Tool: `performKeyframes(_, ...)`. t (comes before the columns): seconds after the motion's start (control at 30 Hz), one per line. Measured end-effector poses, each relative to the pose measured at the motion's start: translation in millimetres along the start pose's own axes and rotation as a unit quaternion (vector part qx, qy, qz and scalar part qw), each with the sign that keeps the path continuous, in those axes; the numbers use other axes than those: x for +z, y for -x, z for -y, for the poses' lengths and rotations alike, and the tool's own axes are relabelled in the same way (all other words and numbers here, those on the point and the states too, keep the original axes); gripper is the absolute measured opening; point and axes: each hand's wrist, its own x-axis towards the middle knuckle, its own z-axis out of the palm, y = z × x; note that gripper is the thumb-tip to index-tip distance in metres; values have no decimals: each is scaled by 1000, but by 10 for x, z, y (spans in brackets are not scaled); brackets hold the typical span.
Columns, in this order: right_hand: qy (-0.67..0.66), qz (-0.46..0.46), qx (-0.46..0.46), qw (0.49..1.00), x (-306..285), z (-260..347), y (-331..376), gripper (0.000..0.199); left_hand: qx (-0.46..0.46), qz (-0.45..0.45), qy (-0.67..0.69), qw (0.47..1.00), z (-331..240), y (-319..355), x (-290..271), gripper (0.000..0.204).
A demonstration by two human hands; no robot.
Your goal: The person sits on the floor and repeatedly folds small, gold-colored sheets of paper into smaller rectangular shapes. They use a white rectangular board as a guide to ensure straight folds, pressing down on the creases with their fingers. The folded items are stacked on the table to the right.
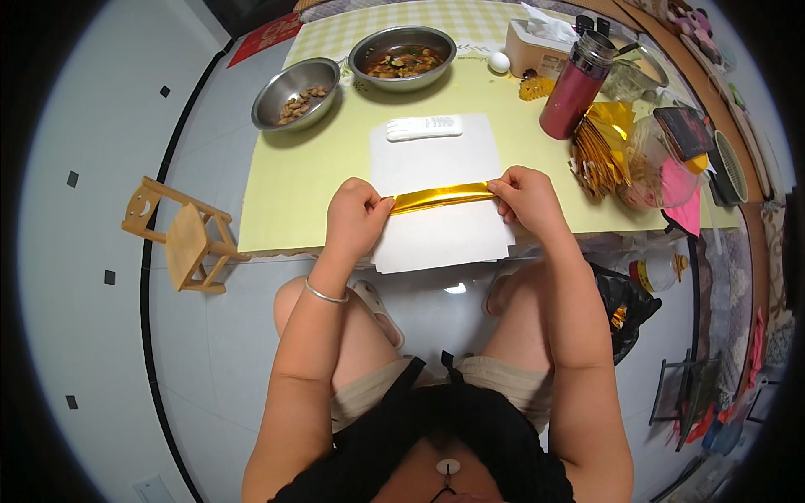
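A strip of shiny gold foil paper [443,198], folded narrow, is stretched level between my two hands. My left hand [359,214] pinches its left end, and my right hand [528,199] pinches its right end. Beneath the strip lie white sheets [440,243], their near edge reaching past the table's front edge. On the far part of the sheets rests a flat white object [424,127] with small print. To the right of my right hand stands a fanned bundle of gold paper pieces [602,155].
Two metal bowls, one with nuts [267,105] and one with food in dark liquid [402,82], stand at the back left. A red flask [576,88], tissue box [524,57], egg [499,62] and phone [681,134] are right. A small wooden chair [186,235] stands left.
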Motion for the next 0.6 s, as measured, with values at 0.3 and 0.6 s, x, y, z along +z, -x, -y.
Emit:
performKeyframes(0.3, 228, -55, -25, 972, 69, 47, -1, 32, 53, -8, -36, 998, -23, -3, 18, 28)
performKeyframes(0.6, 316, -81, -46, 944, 105, 92, 3, 33, 67, 6, -85, 994, -89, -12, 28, 26)
